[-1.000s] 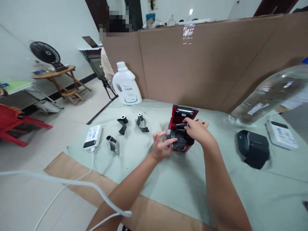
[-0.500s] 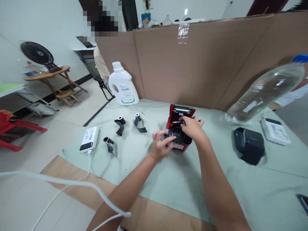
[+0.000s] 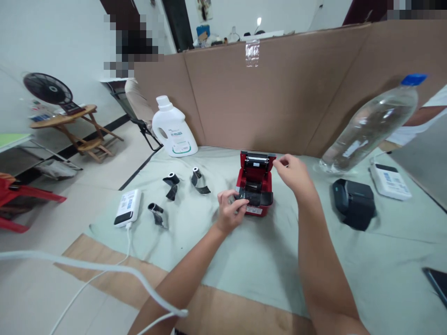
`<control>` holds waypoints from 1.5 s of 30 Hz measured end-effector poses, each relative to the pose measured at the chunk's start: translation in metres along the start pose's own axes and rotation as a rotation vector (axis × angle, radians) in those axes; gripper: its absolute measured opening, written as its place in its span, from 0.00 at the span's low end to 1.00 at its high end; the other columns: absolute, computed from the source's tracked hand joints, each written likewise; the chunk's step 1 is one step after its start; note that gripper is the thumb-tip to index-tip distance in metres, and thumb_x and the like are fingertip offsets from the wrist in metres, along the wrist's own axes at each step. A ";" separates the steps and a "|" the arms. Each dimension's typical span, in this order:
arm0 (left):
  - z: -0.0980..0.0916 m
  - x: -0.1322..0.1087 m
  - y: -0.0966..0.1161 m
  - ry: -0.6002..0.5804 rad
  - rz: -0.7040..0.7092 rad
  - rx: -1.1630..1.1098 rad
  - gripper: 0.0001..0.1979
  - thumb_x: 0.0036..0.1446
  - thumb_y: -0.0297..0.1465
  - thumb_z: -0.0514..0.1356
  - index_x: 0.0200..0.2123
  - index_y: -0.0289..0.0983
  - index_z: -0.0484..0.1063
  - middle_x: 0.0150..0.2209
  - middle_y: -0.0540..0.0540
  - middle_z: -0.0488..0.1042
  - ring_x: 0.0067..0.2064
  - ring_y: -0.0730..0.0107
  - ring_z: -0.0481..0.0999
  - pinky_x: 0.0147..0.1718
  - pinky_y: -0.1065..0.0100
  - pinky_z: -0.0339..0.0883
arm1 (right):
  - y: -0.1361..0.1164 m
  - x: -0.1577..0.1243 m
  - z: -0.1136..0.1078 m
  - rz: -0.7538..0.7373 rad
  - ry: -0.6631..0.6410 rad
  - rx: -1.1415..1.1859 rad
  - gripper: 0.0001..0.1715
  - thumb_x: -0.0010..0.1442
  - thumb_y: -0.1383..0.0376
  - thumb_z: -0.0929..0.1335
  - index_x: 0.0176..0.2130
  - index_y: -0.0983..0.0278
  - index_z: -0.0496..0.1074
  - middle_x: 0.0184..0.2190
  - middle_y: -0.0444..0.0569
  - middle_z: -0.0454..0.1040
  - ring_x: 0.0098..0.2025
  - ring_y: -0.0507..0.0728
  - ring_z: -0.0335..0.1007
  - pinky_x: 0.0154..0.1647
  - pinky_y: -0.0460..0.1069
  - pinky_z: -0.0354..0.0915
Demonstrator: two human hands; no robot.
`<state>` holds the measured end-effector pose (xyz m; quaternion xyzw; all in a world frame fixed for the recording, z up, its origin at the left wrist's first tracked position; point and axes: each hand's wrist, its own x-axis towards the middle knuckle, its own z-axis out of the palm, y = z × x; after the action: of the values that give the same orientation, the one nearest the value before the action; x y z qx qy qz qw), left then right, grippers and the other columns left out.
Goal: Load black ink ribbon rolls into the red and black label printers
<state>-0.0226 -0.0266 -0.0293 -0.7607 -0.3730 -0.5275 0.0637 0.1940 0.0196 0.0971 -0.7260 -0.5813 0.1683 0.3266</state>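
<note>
A small red and black printer (image 3: pixel 254 209) sits on the cloth with its red lid (image 3: pixel 257 160) raised. Inside the bay a dark paper roll (image 3: pixel 256 185) shows in part, and black paper lies over the front edge. My left hand (image 3: pixel 231 211) is at the printer's front left, thumb and fingers closed on the black paper (image 3: pixel 252 197). At the lid's upper right edge, my right hand (image 3: pixel 293 174) has its fingers curled, with the thumb and index fingertips pinched against the lid's corner.
Several small black paper rolls, one here (image 3: pixel 196 173), lie left of the printer. Around them stand a white jug (image 3: pixel 174 130), a white power bank (image 3: pixel 127 208) with a cable, a large water bottle (image 3: pixel 373 125) and a black device (image 3: pixel 353 203). A cardboard wall (image 3: pixel 258 97) closes the back.
My right hand has come out of the printer's bay and moved up to the lid's right edge. My left hand has stayed at the front paper. The whole view has shifted slightly.
</note>
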 end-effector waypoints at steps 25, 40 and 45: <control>-0.005 0.012 -0.013 -0.223 -0.099 -0.078 0.26 0.64 0.40 0.53 0.63 0.38 0.63 0.58 0.36 0.72 0.57 0.53 0.72 0.55 0.55 0.62 | 0.020 -0.011 -0.008 0.204 -0.706 0.097 0.39 0.63 0.62 0.67 0.69 0.58 0.53 0.54 0.57 0.75 0.40 0.57 0.76 0.33 0.47 0.70; -0.004 0.003 -0.018 -0.171 -0.095 -0.160 0.28 0.65 0.39 0.54 0.65 0.37 0.57 0.60 0.35 0.72 0.57 0.56 0.73 0.55 0.57 0.63 | 0.018 -0.022 -0.016 0.215 -0.749 0.164 0.40 0.66 0.56 0.65 0.72 0.55 0.51 0.62 0.58 0.70 0.41 0.59 0.78 0.29 0.49 0.74; -0.002 0.007 -0.018 -0.172 -0.152 -0.159 0.28 0.63 0.38 0.55 0.64 0.37 0.58 0.56 0.37 0.76 0.54 0.55 0.76 0.52 0.56 0.64 | 0.020 -0.020 -0.011 0.233 -0.791 0.212 0.37 0.66 0.58 0.64 0.71 0.58 0.55 0.63 0.58 0.69 0.41 0.59 0.79 0.26 0.47 0.73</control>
<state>-0.0341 -0.0116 -0.0280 -0.7753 -0.3904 -0.4916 -0.0692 0.2106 -0.0045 0.0890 -0.6288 -0.5554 0.5285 0.1298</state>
